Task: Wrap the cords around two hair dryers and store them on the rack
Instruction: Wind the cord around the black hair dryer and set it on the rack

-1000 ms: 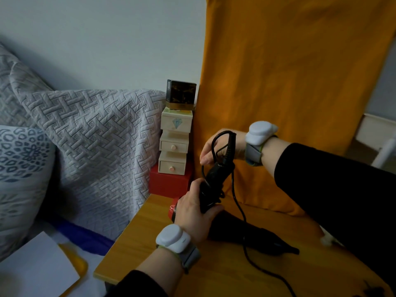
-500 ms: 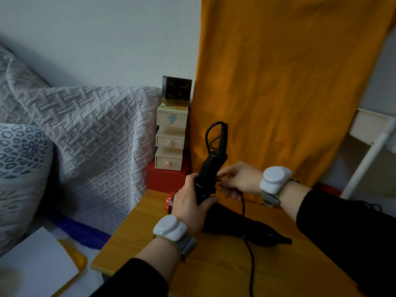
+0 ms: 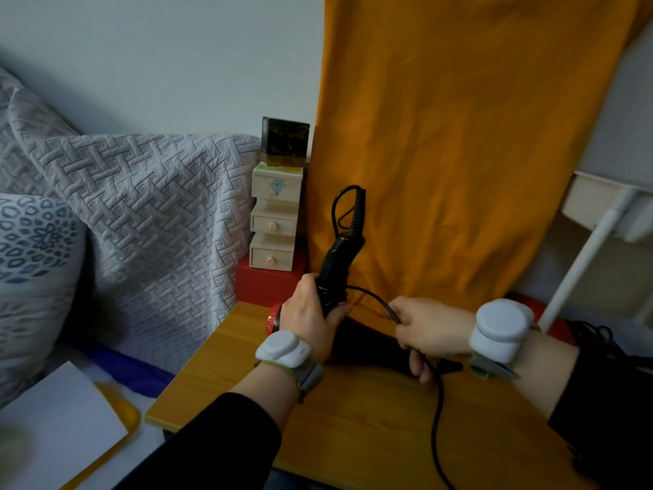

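Observation:
A black hair dryer [image 3: 337,263] stands with its handle pointing up and its barrel [image 3: 371,348] lying on the wooden table [image 3: 353,429]. My left hand [image 3: 311,320] grips the lower handle. The black cord [image 3: 438,412] loops above the handle top, comes off the handle to the right, passes through my right hand [image 3: 427,334], which holds it just right of the handle, then trails down over the table to the bottom edge. A red part [image 3: 274,318] shows behind my left hand. No rack is in view.
A stack of small cream drawer boxes [image 3: 275,228] with a dark box [image 3: 285,141] on top sits on a red box [image 3: 265,284] at the table's back left. An orange cloth [image 3: 459,153] hangs behind. A quilted grey cover [image 3: 141,213] lies left.
My right hand has come down from the top of the handle to the table's height and drawn the cord out to the right. The left hand has kept its grip.

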`<action>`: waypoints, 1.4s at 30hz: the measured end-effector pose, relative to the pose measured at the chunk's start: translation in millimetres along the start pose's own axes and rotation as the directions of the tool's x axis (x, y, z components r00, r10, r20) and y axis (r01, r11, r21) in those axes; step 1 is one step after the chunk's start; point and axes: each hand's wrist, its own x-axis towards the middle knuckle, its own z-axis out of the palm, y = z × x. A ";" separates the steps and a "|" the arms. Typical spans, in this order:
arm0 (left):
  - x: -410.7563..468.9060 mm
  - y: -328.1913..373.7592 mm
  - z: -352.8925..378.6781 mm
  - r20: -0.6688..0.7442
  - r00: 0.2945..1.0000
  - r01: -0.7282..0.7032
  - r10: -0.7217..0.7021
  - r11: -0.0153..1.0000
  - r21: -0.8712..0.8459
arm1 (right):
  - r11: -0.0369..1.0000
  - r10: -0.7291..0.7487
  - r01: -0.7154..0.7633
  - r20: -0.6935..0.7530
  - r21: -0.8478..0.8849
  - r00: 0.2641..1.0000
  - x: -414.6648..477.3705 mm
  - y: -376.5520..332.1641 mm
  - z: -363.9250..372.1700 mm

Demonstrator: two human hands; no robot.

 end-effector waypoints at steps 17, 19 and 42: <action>0.7 4.6 -0.1 0.002 1.000 -0.003 0.003 1.000 0.029 | 0.085 -0.771 0.309 0.134 -0.947 0.622 -19.1 -120.5 -63.6; 0.7 3.6 -1.3 0.008 1.000 0.000 0.000 1.000 0.025 | 0.060 -0.774 0.291 0.140 -0.955 0.618 -9.7 -133.5 -67.2; 3.7 -6.6 -4.6 0.140 0.989 -0.024 0.036 0.996 -0.083 | 0.325 -0.625 0.389 0.113 -0.862 0.773 17.7 -173.3 -100.0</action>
